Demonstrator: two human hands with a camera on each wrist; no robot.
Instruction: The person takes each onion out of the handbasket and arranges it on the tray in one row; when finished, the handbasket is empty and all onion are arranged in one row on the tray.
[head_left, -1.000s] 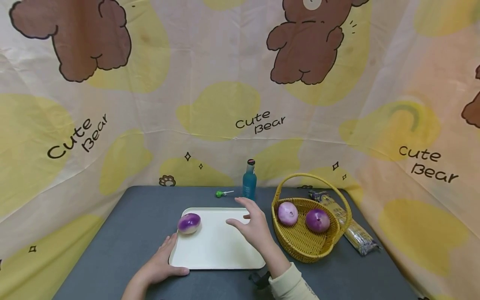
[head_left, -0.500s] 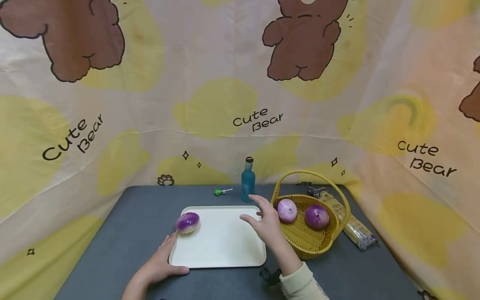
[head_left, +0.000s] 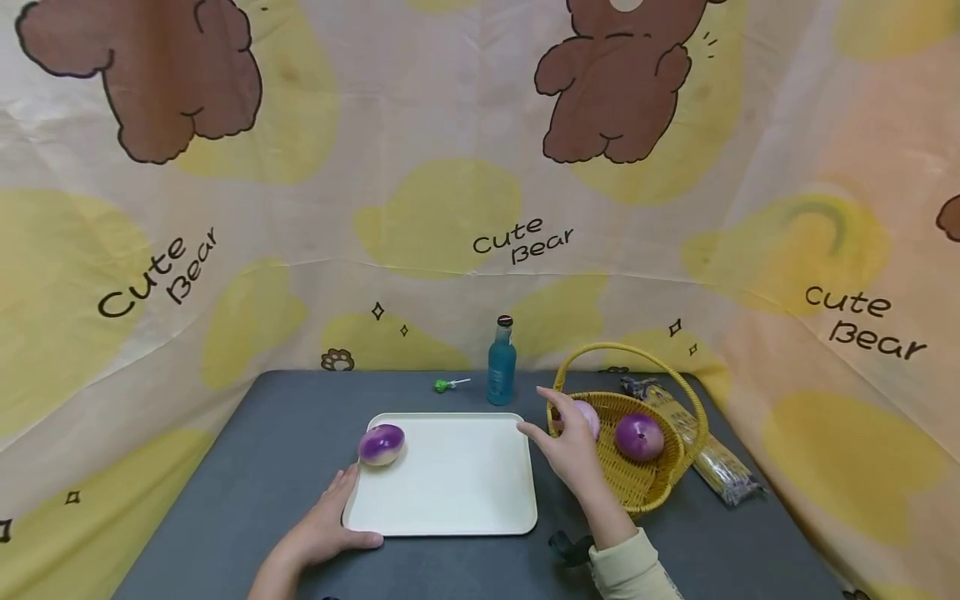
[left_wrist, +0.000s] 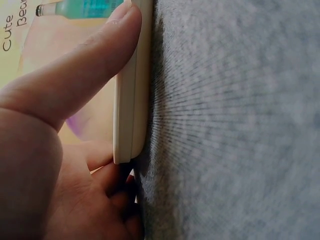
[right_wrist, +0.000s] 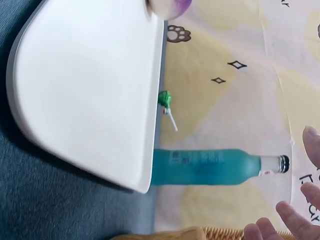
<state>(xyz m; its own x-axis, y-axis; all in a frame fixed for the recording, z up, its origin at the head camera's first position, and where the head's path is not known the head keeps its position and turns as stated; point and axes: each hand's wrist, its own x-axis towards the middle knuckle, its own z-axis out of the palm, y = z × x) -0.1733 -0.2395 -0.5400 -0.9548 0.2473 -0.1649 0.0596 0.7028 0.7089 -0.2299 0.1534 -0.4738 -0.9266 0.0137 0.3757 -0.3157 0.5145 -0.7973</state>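
On a grey bench, a person's left hand, thumb and fingers spread wide, touches a white tray at its near left corner; a purple-and-white vegetable lies at the tray's far left corner. The right hand, empty and wide, partly hides a pale vegetable in a yellow basket towards the bench's right edge. A blue bottle stands near the far edge

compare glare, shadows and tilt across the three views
Head view: glare on the glossy, oval purple-and-white vegetable; left wrist view: turned sideways, dark shadow beside the rectangular white tray; right wrist view: also sideways, so the slim teal bottle appears horizontal.
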